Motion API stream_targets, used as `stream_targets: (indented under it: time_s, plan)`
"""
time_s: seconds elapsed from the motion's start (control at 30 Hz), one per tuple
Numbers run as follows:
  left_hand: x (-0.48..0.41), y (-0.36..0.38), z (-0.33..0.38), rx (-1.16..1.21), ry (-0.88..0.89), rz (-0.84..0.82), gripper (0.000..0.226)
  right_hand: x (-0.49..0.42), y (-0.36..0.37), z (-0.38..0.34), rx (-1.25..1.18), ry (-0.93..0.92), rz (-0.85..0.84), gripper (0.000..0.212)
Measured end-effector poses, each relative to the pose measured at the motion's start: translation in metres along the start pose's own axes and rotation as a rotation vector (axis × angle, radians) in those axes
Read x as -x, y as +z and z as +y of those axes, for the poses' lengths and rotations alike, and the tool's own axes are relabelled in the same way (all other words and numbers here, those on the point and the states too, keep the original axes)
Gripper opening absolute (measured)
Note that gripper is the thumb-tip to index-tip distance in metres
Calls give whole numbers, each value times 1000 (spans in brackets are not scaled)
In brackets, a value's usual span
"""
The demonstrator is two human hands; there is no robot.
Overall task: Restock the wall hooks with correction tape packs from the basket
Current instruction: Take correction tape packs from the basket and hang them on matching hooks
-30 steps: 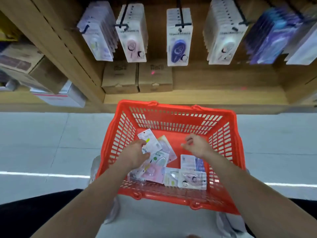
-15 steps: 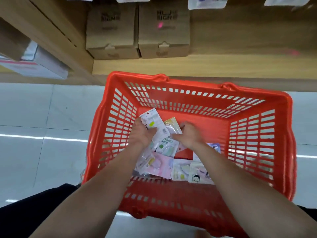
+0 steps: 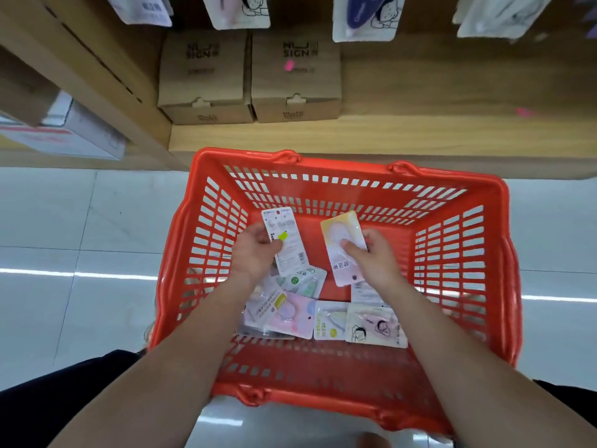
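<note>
A red plastic basket (image 3: 452, 286) stands in front of me with several correction tape packs (image 3: 323, 318) lying on its floor. My left hand (image 3: 255, 253) grips a white pack (image 3: 286, 240), printed back side up with a yellow-green sticker, lifted above the pile. My right hand (image 3: 376, 260) pinches a pale yellow and pink pack (image 3: 342, 250), also raised off the basket floor. Along the top edge hang the lower ends of packs on the wall hooks (image 3: 365, 17); the hooks themselves are out of view.
Two brown cardboard boxes (image 3: 248, 76) stand on the wooden shelf (image 3: 387, 134) behind the basket. A white box (image 3: 74, 134) lies in the left compartment. Grey tiled floor (image 3: 80, 237) spreads on both sides of the basket.
My right hand has picked up the yellow-pink pack and raised it. My left hand still holds the white pack. My view tilted back up a little, showing the hanging packs' lower ends again.
</note>
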State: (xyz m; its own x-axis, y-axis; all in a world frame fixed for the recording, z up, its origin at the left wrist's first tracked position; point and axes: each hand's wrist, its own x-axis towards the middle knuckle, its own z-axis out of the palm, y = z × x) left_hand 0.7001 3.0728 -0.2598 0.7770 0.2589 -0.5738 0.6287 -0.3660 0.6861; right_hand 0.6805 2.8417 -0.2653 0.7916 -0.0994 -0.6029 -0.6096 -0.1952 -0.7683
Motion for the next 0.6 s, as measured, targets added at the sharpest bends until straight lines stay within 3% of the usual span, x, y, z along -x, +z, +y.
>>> stream_targets:
  time_s: [0.1, 0.23, 0.6]
  plan:
    - [18, 5, 4, -7, 113, -40, 27, 12, 5, -10, -1, 26, -94, 16]
    - [42, 15, 9, 47, 178, -110, 35, 26, 7, -21, 2, 34, -252, 30]
    - [37, 14, 9, 39, 267, -181, 31, 28, 5, -26, -200, 64, -275, 34]
